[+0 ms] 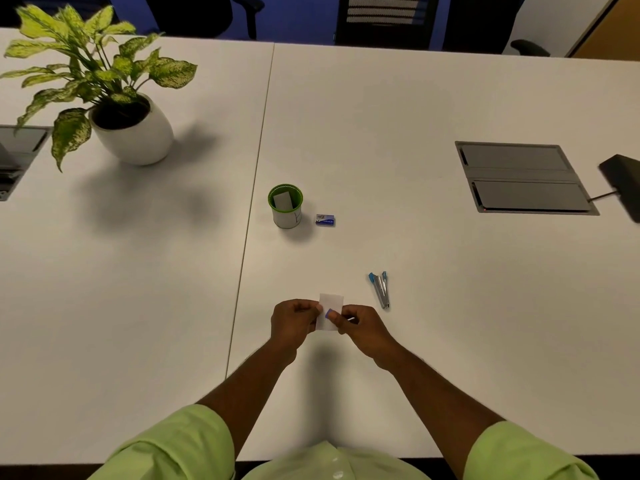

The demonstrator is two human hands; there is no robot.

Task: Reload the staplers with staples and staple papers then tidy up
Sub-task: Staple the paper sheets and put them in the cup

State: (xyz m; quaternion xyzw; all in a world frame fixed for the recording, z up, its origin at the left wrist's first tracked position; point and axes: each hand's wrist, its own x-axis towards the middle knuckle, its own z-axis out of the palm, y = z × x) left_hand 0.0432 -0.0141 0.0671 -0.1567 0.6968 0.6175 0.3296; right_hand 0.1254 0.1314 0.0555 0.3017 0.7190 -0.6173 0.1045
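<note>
A small stack of white paper [329, 311] is held above the table [415, 126]. The left hand [292, 322] pinches its left edge; the right hand [356, 323] grips a blue stapler [329, 311] against it. Right of the paper lies a second stapler [380, 289], hinged open; beyond the paper stand a green cup [285, 206] and a staple box [325, 220].

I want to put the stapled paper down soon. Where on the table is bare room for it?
Bare table lies right of the open blue stapler, and between the hands and the green cup. The left half, below the potted plant, is bare too. It is crowded only around the cup and the staple box.
</note>
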